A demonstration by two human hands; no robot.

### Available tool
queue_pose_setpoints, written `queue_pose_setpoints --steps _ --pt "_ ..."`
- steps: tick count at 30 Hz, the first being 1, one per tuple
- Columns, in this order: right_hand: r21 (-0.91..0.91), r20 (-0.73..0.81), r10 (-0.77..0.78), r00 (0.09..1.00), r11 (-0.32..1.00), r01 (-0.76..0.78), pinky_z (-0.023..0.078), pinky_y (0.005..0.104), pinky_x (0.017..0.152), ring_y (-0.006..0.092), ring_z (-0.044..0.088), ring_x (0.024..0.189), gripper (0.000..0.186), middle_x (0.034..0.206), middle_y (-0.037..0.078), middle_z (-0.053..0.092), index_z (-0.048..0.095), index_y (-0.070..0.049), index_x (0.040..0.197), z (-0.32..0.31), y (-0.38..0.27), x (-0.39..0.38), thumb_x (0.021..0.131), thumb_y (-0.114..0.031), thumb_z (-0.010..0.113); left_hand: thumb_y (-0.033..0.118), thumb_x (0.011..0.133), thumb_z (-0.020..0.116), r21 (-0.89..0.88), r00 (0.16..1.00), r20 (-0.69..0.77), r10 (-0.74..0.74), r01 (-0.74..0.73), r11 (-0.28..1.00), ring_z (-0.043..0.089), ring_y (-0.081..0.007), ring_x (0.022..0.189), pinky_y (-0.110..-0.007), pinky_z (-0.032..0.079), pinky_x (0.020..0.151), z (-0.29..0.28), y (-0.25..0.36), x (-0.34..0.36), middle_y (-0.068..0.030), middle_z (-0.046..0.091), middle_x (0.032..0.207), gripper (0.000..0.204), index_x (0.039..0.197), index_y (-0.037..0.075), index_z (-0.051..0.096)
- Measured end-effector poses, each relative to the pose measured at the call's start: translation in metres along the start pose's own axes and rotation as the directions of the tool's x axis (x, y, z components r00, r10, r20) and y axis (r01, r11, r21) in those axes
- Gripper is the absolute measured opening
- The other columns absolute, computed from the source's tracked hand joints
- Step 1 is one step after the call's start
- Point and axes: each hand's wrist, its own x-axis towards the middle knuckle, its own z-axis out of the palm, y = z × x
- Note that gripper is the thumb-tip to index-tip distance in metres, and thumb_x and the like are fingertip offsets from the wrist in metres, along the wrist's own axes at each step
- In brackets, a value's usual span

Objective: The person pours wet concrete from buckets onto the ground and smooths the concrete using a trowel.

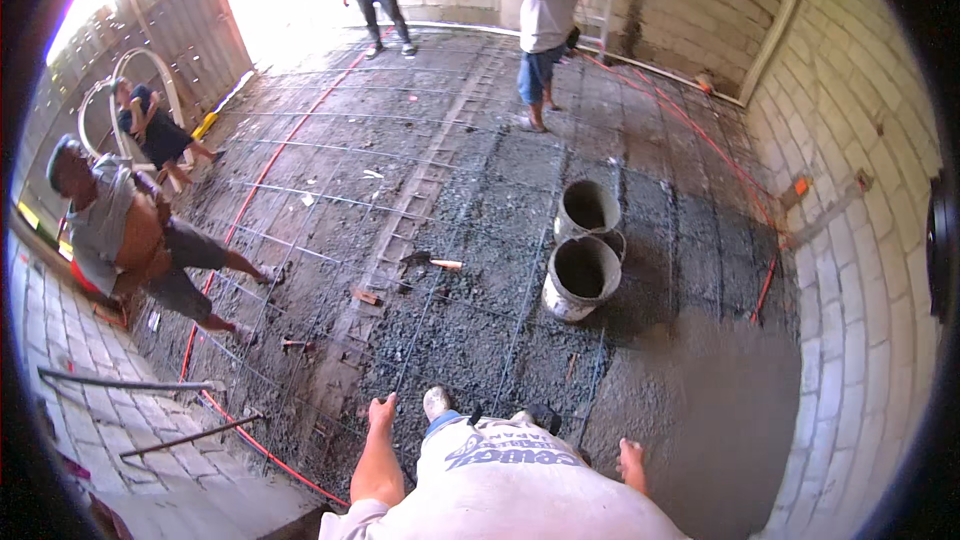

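My left hand (pixel 382 412) hangs over the gravel with thumb and fingers apart, nothing visible in it. My right hand (pixel 632 462) is low on my other side, loosely spread and holding nothing I can see, near the smooth wet concrete (pixel 725 380). Ahead stand a near bucket (pixel 566 304) and a far bucket (pixel 567 228), both grey-smeared and open-topped, with a third rim (pixel 614 242) partly hidden behind them. A trowel with a pale handle (pixel 446 264) lies on the gravel left of the buckets, out of reach of either hand.
Thin steel bars (pixel 345 151) cross the gravel floor in a grid. Orange conduit (pixel 262 175) runs along the left, and more conduit (pixel 690 120) along the right. Several people stand or sit around, including one person (pixel 150 240) at left. A block wall (pixel 850 270) bounds the right.
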Motion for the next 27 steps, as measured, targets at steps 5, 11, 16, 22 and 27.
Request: queue_pose_setpoints --steps 5,11,16,22,27 --pt "-0.022 0.011 0.008 1.000 1.000 -0.008 0.050 0.0417 0.052 0.0265 0.059 0.069 0.042 0.091 0.013 0.059 0.052 -0.007 0.117 0.002 -0.002 -0.014 0.087 -0.036 0.058 0.049 0.078 0.067 0.013 0.992 -0.003 0.125 -0.125 0.992 0.063 -0.0352 0.096 -0.041 0.048 0.083 -0.016 0.054 -0.022 -0.0222 0.065 0.101 0.057 0.105 -0.002 0.060" --pt "0.019 0.001 -0.049 0.999 0.999 0.049 0.045 0.0346 0.043 0.0222 0.057 0.060 0.041 0.077 0.010 0.059 0.056 -0.006 0.114 0.022 -0.041 -0.006 0.087 -0.037 0.059 0.045 0.081 0.066 -0.150 0.945 -0.159 0.286 -0.310 0.939 0.062 -0.0326 0.099 -0.039 0.047 0.085 -0.046 0.119 -0.030 -0.0244 0.063 0.105 0.057 0.108 -0.004 0.057" --pt "-0.043 0.111 -0.077 0.991 0.996 0.082 0.050 0.0379 0.054 0.0247 0.059 0.078 0.043 0.101 0.010 0.059 0.053 -0.009 0.118 0.031 -0.089 -0.006 0.088 -0.039 0.057 0.037 0.083 0.069 -0.280 0.796 -0.221 0.564 -0.606 0.745 0.054 -0.0320 0.114 -0.038 0.042 0.097 -0.082 0.212 -0.083 -0.0226 0.055 0.123 0.061 0.125 -0.002 0.050" --pt "-0.021 0.128 -0.096 0.987 0.995 0.099 0.049 0.0399 0.056 0.0246 0.057 0.078 0.042 0.101 0.009 0.058 0.054 -0.010 0.117 0.027 -0.099 -0.003 0.088 -0.040 0.055 0.024 0.077 0.075 -0.050 0.358 -0.233 0.904 -0.933 0.357 0.044 -0.0330 0.124 -0.040 0.038 0.102 -0.135 0.314 -0.210 -0.0201 0.046 0.132 0.066 0.132 0.004 0.044" --pt "0.038 0.096 -0.103 0.990 0.994 0.100 0.041 0.0324 0.042 0.0172 0.050 0.052 0.035 0.067 0.006 0.055 0.055 -0.010 0.108 0.039 -0.081 0.018 0.089 -0.038 0.057 0.030 0.071 0.080 0.089 0.320 -0.143 0.937 -0.938 0.334 0.040 -0.0365 0.127 -0.044 0.039 0.104 -0.132 0.315 -0.223 -0.0186 0.039 0.138 0.080 0.137 0.010 0.039"
